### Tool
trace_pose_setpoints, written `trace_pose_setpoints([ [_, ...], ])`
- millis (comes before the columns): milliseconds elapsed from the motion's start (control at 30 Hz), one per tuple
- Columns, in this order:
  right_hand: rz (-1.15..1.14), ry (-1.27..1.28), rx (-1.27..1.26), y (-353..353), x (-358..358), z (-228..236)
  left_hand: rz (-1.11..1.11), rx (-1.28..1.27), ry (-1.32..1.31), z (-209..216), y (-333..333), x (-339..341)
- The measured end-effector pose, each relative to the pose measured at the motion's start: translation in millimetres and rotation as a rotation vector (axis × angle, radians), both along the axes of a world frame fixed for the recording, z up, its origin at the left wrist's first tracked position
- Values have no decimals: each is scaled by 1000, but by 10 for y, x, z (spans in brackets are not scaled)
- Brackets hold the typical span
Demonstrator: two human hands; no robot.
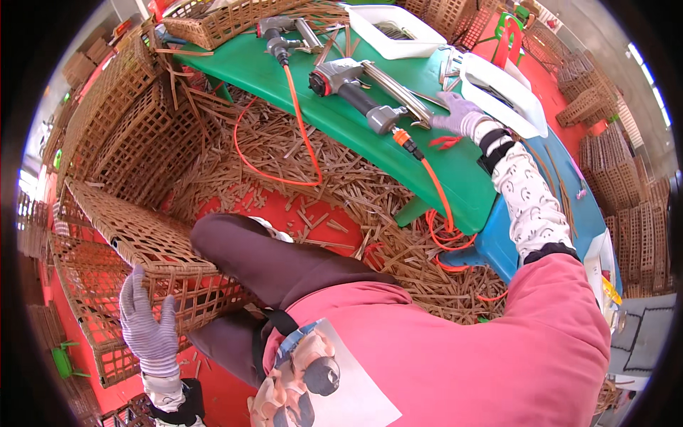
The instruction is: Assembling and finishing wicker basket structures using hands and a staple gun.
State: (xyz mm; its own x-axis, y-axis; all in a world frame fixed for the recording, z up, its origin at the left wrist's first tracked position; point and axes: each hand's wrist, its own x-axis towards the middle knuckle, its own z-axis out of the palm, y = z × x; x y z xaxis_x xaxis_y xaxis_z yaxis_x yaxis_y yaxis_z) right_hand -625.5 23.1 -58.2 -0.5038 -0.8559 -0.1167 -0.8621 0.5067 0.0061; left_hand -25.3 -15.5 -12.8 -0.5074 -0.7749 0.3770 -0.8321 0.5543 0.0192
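Note:
My left hand (148, 329), in a purple-striped glove, is open beside a woven basket (146, 238), with its fingers up along the rim. The basket is tilted on its side against my leg, its lattice wall facing me. My right hand (461, 117), gloved alike, reaches over the green table (455, 181) with its fingers apart. Just left of it lies a large pneumatic stapler (363, 96) with a long metal magazine. A small red object (446, 142) is below the palm; its kind I cannot make out.
A second pneumatic stapler (281, 39) lies farther left, joined to an orange hose (302, 132). White trays (395, 34) stand at the far side. Stacked baskets (135, 135) rise at left. Loose wooden strips (270, 142) cover the floor; a blue stool (501, 242) adjoins the table.

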Motion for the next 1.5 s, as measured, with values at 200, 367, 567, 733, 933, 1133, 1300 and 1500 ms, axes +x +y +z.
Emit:
trace_pose_setpoints([
  [200, 59, -56, -65, -610, 60, 52, 24, 96, 40, 26, 48, -53],
  [367, 49, -110, -159, -862, 226, 165, 26, -41, -140, -21, 115, -163],
  [567, -77, 87, 337, -447, -524, 201, 118, -273, -323, -146, 206, -148],
  [733, -431, -319, 338, 263, -657, 285, 23, -172, -217, -80, 147, -201],
  [933, -159, 83, 656, 401, -285, 240, -17, -46, -143, 78, 258, 2],
  [1133, -233, -194, 348, 1275, -1098, -24, 11, 203, 330, 149, -32, -233],
  [1300, 8, -236, -132, 878, -1101, -205, -20, 339, 506, 168, -24, -60],
  [1500, 1105, -58, -602, -446, 1964, 341, -4, 241, 592, 79, -93, -106],
])
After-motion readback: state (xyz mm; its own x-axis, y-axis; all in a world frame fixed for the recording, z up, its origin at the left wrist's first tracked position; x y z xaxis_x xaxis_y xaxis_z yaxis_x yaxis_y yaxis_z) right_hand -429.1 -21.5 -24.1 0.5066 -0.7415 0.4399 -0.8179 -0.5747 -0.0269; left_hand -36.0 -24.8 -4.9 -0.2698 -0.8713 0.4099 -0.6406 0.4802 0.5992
